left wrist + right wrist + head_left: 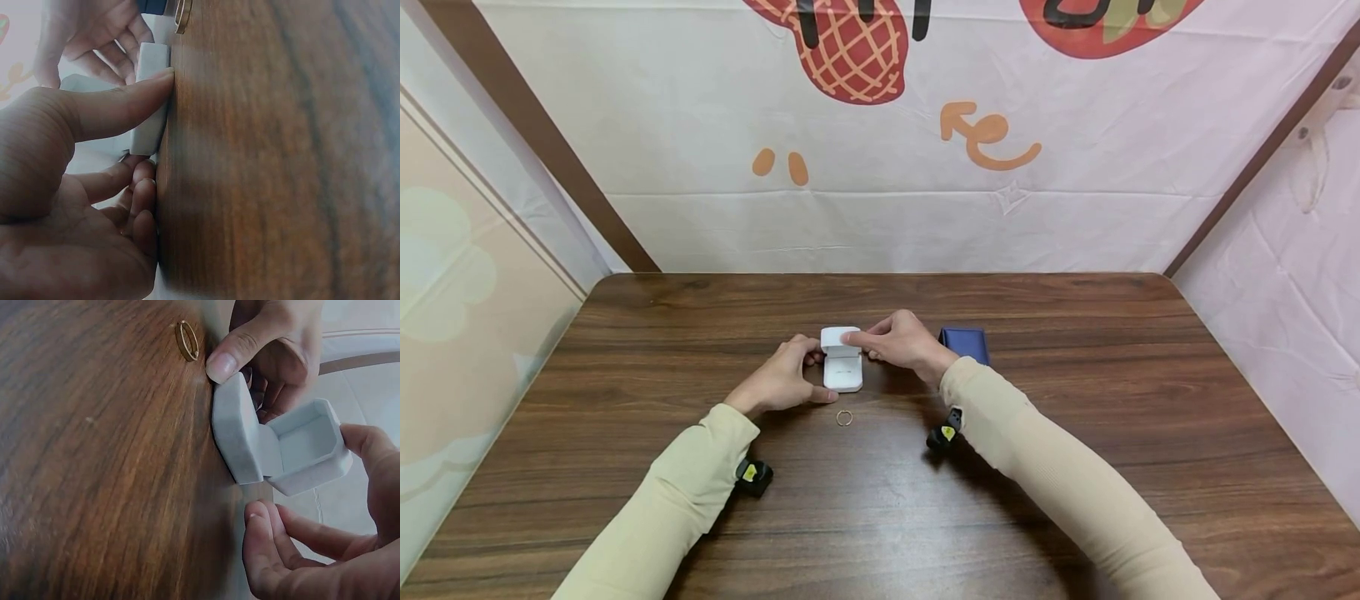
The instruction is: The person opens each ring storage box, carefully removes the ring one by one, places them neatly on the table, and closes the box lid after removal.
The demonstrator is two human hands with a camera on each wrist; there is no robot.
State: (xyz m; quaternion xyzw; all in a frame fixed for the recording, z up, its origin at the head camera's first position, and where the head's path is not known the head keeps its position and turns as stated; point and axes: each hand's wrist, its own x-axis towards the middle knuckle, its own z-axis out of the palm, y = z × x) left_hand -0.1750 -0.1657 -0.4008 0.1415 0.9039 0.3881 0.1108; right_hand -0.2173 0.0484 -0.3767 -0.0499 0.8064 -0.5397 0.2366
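Note:
A white ring box (842,373) stands on the wooden table with its lid (839,339) raised. The left hand (784,375) holds the base from the left, its thumb (125,106) along the front side and its other fingers curled at the far left side. The right hand (910,342) has its thumb (372,444) on the lid's rim, and its other fingers (269,537) are curled low by the box's right side. A thin gold-coloured ring (844,418) lies on the table just in front of the box; the right wrist view shows the ring (187,341) too.
A dark blue box (966,343) sits behind the right wrist. The brown table (880,517) extends around both arms, with a printed white cloth (880,225) hanging along its back edge. A black wrist camera (754,477) is worn on the left arm.

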